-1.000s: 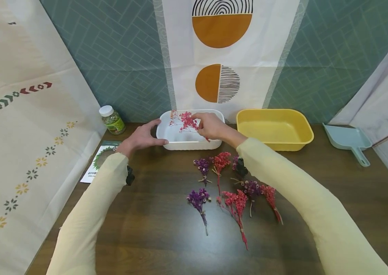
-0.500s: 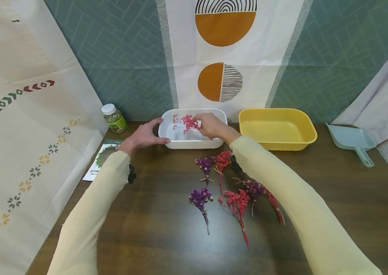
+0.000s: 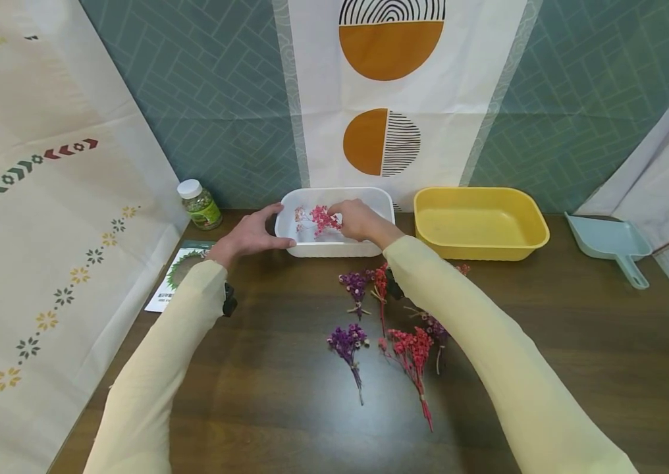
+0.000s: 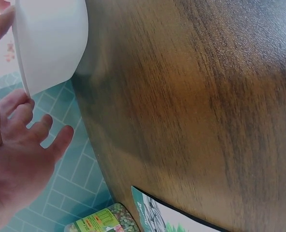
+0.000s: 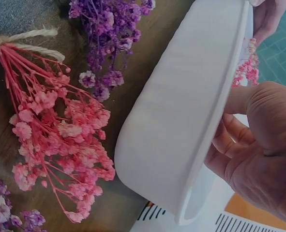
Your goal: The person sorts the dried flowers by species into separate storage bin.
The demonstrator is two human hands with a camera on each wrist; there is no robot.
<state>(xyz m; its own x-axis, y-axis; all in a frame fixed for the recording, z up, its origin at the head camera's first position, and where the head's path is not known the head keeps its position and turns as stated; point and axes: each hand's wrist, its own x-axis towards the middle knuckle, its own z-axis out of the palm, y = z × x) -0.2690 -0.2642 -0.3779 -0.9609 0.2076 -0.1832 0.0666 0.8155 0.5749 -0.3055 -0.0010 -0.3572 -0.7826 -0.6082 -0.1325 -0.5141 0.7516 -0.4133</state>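
A white plastic basin [image 3: 334, 250] stands against the back wall. My left hand [image 3: 251, 234] holds its left end, thumb near the front corner and fingers at the rear rim. The thumb and fingers [image 4: 22, 101] also show at the rim in the left wrist view. Inside the basin, my right hand [image 3: 359, 220] pinches a sprig of pink dried flowers [image 3: 322, 219]. Its blossoms spread leftward over the basin floor. In the right wrist view the basin wall [image 5: 176, 101] partly hides the fingertips and the sprig [image 5: 248, 67].
Tied bunches of dried flowers lie on the wooden table, including a purple one [image 3: 346, 342] and a pink-red one [image 3: 411, 347]; the right sleeve covers some. A yellow basin [image 3: 479, 252], blue dustpan [image 3: 607, 240], lidded jar [image 3: 203, 209] and printed packet [image 3: 176, 276] stand around.
The right hand has moved slightly down and left into the white basin with the pink sprig. The right forearm has swung left, over part of the bunches. The left hand stays at the rim.
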